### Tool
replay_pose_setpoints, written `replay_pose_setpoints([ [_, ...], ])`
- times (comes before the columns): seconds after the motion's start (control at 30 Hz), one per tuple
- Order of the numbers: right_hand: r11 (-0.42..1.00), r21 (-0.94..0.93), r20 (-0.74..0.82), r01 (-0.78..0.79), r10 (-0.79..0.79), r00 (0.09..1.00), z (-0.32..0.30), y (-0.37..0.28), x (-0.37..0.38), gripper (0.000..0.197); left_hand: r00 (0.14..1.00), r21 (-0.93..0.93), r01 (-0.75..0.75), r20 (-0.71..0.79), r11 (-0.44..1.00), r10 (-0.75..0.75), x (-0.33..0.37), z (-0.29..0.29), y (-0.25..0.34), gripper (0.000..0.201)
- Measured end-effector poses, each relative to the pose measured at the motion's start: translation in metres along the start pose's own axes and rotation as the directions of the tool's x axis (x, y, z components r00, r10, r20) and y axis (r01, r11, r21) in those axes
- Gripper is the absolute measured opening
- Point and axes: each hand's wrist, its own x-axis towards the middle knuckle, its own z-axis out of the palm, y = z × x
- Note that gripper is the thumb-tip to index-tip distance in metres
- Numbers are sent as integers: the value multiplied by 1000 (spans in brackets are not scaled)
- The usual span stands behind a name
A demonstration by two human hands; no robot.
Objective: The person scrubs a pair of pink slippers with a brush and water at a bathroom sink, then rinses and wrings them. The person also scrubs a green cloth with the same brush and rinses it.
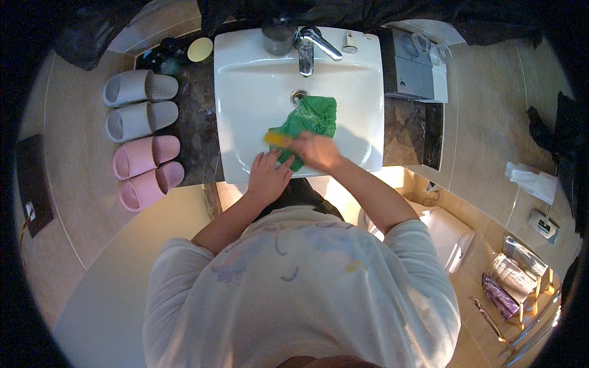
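Note:
A wet green cloth lies crumpled in the white sink, reaching from beside the drain to the near rim. My right hand, smeared by motion, is closed around a yellow oblong thing over the near part of the cloth. Whether that thing is a brush or a bar of soap, I cannot tell. My left hand rests at the near rim with its fingers stretched out and apart, their tips against the cloth's lower left edge. Pale patches, perhaps suds, show on the cloth.
The chrome faucet stands behind the drain, with a dark round container to its left. Grey slippers and pink slippers are at the left. A grey box sits right of the sink. A toilet is at my lower right.

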Motion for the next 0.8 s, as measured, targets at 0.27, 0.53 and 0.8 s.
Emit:
replay_pose_setpoints([
  [0.27, 964, 55, -89, -261, 265, 960, -6, 24, 3, 37, 1000, -179, 12, 2, 984, -12, 0, -6, -11, 44],
  [0.53, 991, 123, -26, -46, 50, 998, 2, -31, -43, 40, 953, -420, 74, -237, 904, -188, 35, -22, -52, 40],
  [0.8, 998, 64, 160, 18, -28, 987, -13, -41, -38, 40, 937, -255, 213, 326, 943, -124, 50, -15, -48, 43],
])
